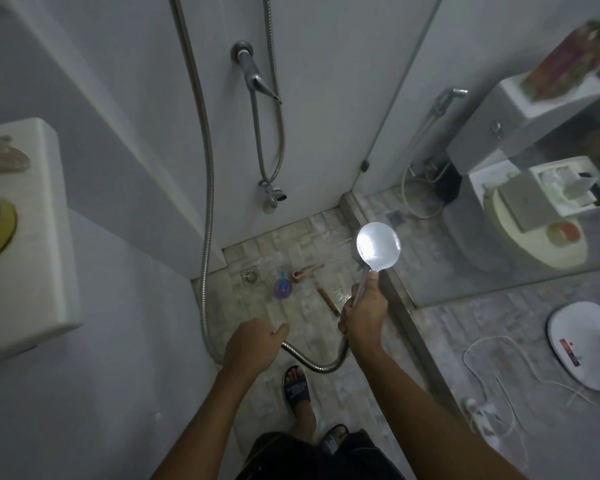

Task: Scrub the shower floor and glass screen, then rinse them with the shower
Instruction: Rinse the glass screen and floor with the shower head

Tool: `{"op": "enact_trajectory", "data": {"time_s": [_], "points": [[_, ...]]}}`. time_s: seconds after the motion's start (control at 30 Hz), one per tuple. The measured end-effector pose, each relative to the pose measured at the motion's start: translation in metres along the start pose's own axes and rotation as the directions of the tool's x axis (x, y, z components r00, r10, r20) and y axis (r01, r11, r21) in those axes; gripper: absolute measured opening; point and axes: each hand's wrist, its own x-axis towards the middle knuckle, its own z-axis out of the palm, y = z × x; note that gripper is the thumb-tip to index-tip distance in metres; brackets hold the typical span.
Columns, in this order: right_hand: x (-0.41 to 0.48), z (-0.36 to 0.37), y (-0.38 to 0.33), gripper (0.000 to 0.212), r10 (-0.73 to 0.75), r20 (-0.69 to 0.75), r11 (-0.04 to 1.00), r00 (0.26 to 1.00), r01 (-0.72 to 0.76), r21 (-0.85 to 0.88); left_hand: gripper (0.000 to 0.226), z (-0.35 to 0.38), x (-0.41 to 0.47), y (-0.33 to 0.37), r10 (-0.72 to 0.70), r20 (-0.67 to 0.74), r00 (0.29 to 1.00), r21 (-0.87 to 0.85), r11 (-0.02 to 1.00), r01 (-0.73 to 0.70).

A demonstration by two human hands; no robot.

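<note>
My right hand (362, 311) grips the handle of a round chrome shower head (378, 245), held above the tiled shower floor (302, 237) close to the glass screen (499, 168) on the right. My left hand (253, 346) holds the metal shower hose (207, 202), which loops under both hands and runs up the wall. A brush with a wooden handle (321, 289) lies on the floor beside a purple and blue item (283, 287) and the square drain (250, 274).
A wall tap with a second hose (257, 81) hangs on the back wall. Behind the glass are a toilet (520, 216) and a bidet sprayer (447, 98). A white scale (586, 344) and cables lie on the outer floor. My sandalled feet (297, 384) stand at the shower entrance.
</note>
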Motion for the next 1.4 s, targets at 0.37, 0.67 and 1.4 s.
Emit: {"op": "enact_trajectory", "data": {"time_s": [0.37, 0.67, 1.4], "points": [[-0.045, 0.029, 0.032, 0.069, 0.03, 0.188, 0.998, 0.982, -0.017, -0.066, 0.062, -0.004, -0.027, -0.062, -0.187, 0.004, 0.982, -0.031, 0.982, 0.187], [-0.065, 0.047, 0.05, 0.07, 0.119, 0.272, 0.988, 0.955, -0.088, -0.126, 0.059, -0.011, -0.05, -0.091, -0.254, -0.048, 0.966, -0.098, 0.964, 0.249], [-0.114, 0.067, 0.098, 0.064, 0.176, 0.416, 0.93, 0.892, -0.012, -0.368, 0.058, 0.008, -0.103, -0.146, -0.411, -0.072, 0.909, -0.167, 0.903, 0.395]]}}
